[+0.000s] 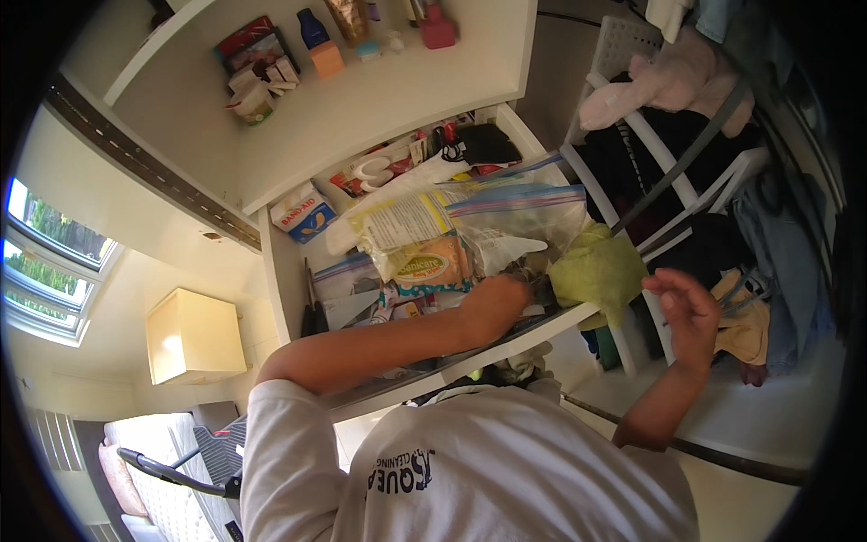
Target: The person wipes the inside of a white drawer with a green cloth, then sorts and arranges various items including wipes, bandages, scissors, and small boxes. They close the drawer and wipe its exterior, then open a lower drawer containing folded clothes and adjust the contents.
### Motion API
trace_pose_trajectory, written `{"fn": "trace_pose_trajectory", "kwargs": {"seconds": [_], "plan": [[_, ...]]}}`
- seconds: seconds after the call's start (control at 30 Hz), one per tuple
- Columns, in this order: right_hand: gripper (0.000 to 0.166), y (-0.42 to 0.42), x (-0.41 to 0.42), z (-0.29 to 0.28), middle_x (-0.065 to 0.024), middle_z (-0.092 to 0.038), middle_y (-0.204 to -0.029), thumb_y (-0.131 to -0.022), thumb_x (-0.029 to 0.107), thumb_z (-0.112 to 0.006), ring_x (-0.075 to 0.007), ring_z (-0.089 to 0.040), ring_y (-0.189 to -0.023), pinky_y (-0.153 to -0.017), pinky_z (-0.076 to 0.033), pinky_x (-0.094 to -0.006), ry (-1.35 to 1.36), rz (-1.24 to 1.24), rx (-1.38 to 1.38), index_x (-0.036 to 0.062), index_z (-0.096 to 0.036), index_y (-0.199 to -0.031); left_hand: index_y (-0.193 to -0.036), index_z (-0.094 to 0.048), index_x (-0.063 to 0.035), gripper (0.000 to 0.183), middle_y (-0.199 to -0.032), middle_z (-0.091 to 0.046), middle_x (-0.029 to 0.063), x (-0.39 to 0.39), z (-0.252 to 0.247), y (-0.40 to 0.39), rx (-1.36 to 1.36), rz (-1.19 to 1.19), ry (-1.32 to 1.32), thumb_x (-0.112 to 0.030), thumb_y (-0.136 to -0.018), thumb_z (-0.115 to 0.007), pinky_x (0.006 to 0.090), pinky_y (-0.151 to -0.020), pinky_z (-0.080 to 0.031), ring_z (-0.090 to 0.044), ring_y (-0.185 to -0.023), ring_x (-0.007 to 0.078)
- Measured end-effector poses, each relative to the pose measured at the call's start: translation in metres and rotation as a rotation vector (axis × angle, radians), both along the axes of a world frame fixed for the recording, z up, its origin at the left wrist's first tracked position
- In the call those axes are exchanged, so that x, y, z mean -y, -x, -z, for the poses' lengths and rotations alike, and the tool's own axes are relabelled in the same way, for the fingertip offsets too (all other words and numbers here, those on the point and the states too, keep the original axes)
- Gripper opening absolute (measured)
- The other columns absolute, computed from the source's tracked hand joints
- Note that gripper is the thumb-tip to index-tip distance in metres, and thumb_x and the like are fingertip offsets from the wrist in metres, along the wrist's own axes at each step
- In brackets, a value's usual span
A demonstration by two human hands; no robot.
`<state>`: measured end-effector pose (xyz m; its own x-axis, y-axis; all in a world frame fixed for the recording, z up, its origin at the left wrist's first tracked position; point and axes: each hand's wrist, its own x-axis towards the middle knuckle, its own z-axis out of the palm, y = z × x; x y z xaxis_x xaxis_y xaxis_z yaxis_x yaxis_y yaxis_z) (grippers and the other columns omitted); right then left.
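Note:
My left hand [498,305] reaches down into an open white drawer [518,339], its fingers curled and hidden among the contents at the front right. A zip-top plastic bag [548,210] and an orange pack of Sanicare wipes [433,261] lie just beyond it. Draped over the drawer's front right corner is a yellow-green cloth [596,271]. My right hand [684,311] is raised to the right of that cloth, fingers bent and apart, with nothing in it. Whatever the left fingers touch cannot be seen.
A Band-Aid box [305,213] stands in the drawer's back left corner. Above is a shelf [379,81] with bottles and small boxes. On the right, a white rack [667,162] carries clothes and a pink plush item [670,88]. A mattress [156,467] lies at lower left.

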<state>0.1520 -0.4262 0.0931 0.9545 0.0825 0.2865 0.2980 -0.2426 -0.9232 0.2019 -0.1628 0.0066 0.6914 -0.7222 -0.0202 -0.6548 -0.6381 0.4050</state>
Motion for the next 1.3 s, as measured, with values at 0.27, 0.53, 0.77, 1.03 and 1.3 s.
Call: {"fn": "trace_pose_trajectory", "kwargs": {"seconds": [0.27,0.53,0.77,1.03,1.3], "plan": [[0.028,-0.033,-0.022,0.036,-0.013,-0.053,-0.113,-0.074,0.011,-0.064,-0.0244,-0.052,-0.102,-0.085,-0.041,-0.0313,0.458,0.022,0.162,0.0012,-0.059,-0.099,-0.102,-0.057,-0.004,0.031,-0.092,-0.06,0.0121,-0.025,-0.085,0.035,0.075,-0.217,0.125,-0.013,-0.073,-0.061,0.0367,-0.07,-0.049,-0.059,-0.084,0.0278],[0.019,-0.045,0.014,0.096,-0.0096,-0.054,-0.1,-0.085,0.016,-0.051,-0.0224,-0.054,-0.092,-0.081,-0.042,-0.0308,-0.571,0.209,0.099,-0.0005,-0.053,-0.095,-0.12,-0.043,-0.0076,0.057,-0.108,-0.055,0.0151,-0.035,-0.06,-0.043,0.695,-0.288,0.257,-0.033,-0.074,-0.063,0.0431,-0.084,-0.041,-0.053,-0.097,0.033],[0.037,-0.023,0.049,0.09,-0.0133,-0.05,-0.11,-0.088,0.028,-0.042,-0.0227,-0.052,-0.098,-0.082,-0.043,-0.0343,-0.482,0.375,0.392,-0.0018,-0.041,-0.111,-0.119,-0.042,-0.0141,0.052,-0.102,-0.056,0.0144,-0.004,-0.012,-0.116,0.292,-0.406,0.174,-0.032,-0.074,-0.061,0.043,-0.075,-0.046,-0.055,-0.094,0.0324],[0.014,0.007,0.044,0.041,-0.0015,-0.03,-0.071,-0.09,0.019,-0.04,-0.0119,-0.027,-0.054,-0.046,-0.03,-0.0247,-1.029,0.17,0.343,0.0104,-0.036,-0.079,-0.11,-0.052,-0.0148,0.037,-0.109,-0.052,0.0131,0.004,0.012,-0.119,0.366,-0.3,-0.378,-0.015,-0.074,-0.057,0.0406,-0.07,-0.05,-0.055,-0.096,0.0305],[0.022,0.05,0.085,0.026,-0.0015,-0.03,-0.067,-0.088,0.026,-0.045,-0.0119,-0.027,-0.051,-0.039,-0.026,-0.026,-0.877,-0.18,0.601,0.007,-0.037,-0.08,-0.123,-0.042,-0.0047,0.049,-0.127,-0.041,0.0161,0.012,-0.038,-0.07,0.646,0.245,0.191,-0.027,-0.08,-0.052,0.0488,-0.096,-0.032,-0.037,-0.12,0.0317]]}}
